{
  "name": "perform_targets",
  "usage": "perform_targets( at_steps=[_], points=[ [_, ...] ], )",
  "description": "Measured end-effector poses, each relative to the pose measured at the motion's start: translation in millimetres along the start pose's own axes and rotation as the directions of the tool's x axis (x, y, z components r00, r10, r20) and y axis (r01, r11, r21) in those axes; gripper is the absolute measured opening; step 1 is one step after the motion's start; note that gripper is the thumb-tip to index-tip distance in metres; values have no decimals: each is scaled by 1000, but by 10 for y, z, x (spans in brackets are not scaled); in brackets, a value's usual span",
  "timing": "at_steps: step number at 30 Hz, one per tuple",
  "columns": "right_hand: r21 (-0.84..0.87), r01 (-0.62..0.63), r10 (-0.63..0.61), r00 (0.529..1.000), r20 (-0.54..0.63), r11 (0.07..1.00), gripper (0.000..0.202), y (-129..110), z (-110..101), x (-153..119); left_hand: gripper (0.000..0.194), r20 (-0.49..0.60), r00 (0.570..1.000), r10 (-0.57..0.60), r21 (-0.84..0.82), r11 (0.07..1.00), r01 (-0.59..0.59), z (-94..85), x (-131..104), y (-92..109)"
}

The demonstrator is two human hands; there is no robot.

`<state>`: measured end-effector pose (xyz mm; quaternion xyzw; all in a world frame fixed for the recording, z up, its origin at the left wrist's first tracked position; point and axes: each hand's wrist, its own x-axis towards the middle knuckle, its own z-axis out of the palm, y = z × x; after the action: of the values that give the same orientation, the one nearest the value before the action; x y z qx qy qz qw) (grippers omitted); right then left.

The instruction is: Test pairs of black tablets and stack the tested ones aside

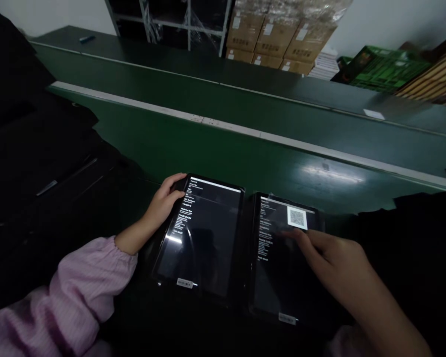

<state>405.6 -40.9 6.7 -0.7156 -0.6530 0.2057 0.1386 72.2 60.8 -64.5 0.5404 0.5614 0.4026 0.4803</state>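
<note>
While the left hand (163, 206) holds the upper-left edge of one black flat tablet (204, 238), thumb and fingers apart, the right hand (325, 250) points its finger over another black tablet with a white square code (273, 267), beside the first.

The two tablets, left (204, 233) and right (282, 267), have smooth, glossy, glass-like screens that throw back light; my sleeve (82, 277) is soft-looking, gathered cloth with a fine texture; the green bench (163, 141) looks smooth with a dull sheen; the far boxes (275, 37) are matt cardboard under shiny, crinkled clear wrap (305, 7), and the green crate (386, 69) at far right looks like plastic
</note>
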Motion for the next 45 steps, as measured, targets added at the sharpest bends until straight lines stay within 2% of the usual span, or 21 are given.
perform_targets(
  at_steps=[3,6,8,14,19,24,28,32,40,42,45],
  points=[
    [0,2,-2,996,-84,1000,72,-20,-30,0,57,1,999,43,62,997,-43,4,1,5],
    [30,-14,17,993,-120,999,68,-27,-21,19,71,19,993,117,175,977,-118,5,2,-3],
    [60,-36,43,991,-128,998,63,-16,8,40,74,47,991,127,194,972,-133,-3,4,-10],
    [33,-45,48,993,-109,998,63,69,144,125,50,24,998,54,74,996,-55,-41,11,23],
    [-13,-50,48,992,-116,999,65,122,187,155,49,-9,1000,-1,31,1000,1,-31,15,48],
    [43,-52,59,980,-189,998,60,67,107,110,53,-55,998,-28,30,999,30,27,127,24],
    [71,-45,57,983,-172,996,59,29,69,83,52,-73,997,-13,31,999,16,52,219,34],
    [13,-41,42,985,-165,999,67,15,38,60,50,-63,998,-17,-6,1000,16,48,210,82],
    [42,14,-13,1000,-22,999,63,-60,28,54,41,-81,995,56,-78,995,-63,23,177,76],
    [27,11,-11,1000,0,1000,66,-59,58,68,48,-42,996,79,-91,992,-82,-4,193,42],
    [2,31,-31,1000,-8,1000,72,-53,89,73,70,29,993,111,-108,988,-107,-56,211,-15]
  ],
)
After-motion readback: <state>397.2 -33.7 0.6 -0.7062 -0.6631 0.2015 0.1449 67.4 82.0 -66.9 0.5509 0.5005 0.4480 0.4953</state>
